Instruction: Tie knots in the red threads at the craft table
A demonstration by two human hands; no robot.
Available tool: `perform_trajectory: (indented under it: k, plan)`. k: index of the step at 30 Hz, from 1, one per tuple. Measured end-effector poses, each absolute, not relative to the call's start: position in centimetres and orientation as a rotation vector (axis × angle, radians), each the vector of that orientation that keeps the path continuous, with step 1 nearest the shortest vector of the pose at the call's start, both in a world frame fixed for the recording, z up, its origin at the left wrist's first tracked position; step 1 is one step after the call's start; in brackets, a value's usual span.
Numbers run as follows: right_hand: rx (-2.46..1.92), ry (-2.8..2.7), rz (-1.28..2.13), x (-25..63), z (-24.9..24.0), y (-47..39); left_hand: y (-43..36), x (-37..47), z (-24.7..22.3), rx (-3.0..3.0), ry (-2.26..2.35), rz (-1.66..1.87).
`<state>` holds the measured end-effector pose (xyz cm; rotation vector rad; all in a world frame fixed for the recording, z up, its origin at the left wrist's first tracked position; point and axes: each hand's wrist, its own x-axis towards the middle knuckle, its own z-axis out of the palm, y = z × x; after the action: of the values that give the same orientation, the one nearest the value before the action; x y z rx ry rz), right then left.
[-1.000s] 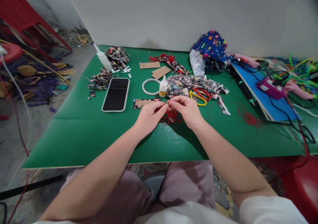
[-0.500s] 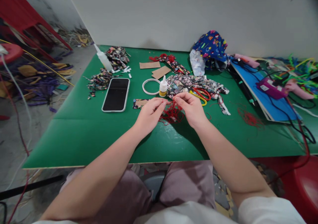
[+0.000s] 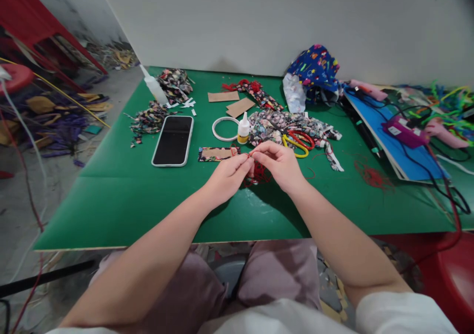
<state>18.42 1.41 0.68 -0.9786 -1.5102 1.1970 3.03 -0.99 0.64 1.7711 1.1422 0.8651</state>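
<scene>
Red thread (image 3: 260, 174) lies in a tangled heap on the green table, partly hidden under my hands. My left hand (image 3: 230, 176) is closed, pinching a strand of it between thumb and fingers. Fingertip to fingertip with it, my right hand (image 3: 277, 163) is also closed in a pinch on the red thread. Just behind the left fingers lies a floral strip with brown card on it (image 3: 218, 154), a bit of red on its right end. A small glue bottle (image 3: 243, 129) with a yellow label stands beyond the hands, beside a roll of white tape (image 3: 216, 135).
Scissors (image 3: 304, 151) with red and yellow handles lie by floral fabric pieces (image 3: 283, 125). A phone (image 3: 172, 141) is at left, brown cards (image 3: 240, 107) behind. On the right are a blue folder (image 3: 392, 136), a purple glue gun (image 3: 405, 132) and cables.
Both hands have drawn together and shifted slightly left, their fingertips now meeting. The left hand has turned, and more of the floral strip shows.
</scene>
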Motion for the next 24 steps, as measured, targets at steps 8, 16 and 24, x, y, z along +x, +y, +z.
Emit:
perform_trajectory:
  k: [8, 16, 24]
  plan:
    - [-0.977, -1.605, 1.09, 18.49, 0.63, 1.37, -0.93, 3.05, 1.02, 2.104, 1.318, 0.786]
    - [-0.981, -1.753, 0.898, 18.52, 0.68, 1.24, -0.8, 3.12, 0.95, 2.2, 1.367, 0.753]
    - [-0.963, -1.919, 0.606, 18.28, 0.66, 1.03, -0.76, 3.07, 0.62, 2.327, 1.463, 0.656]
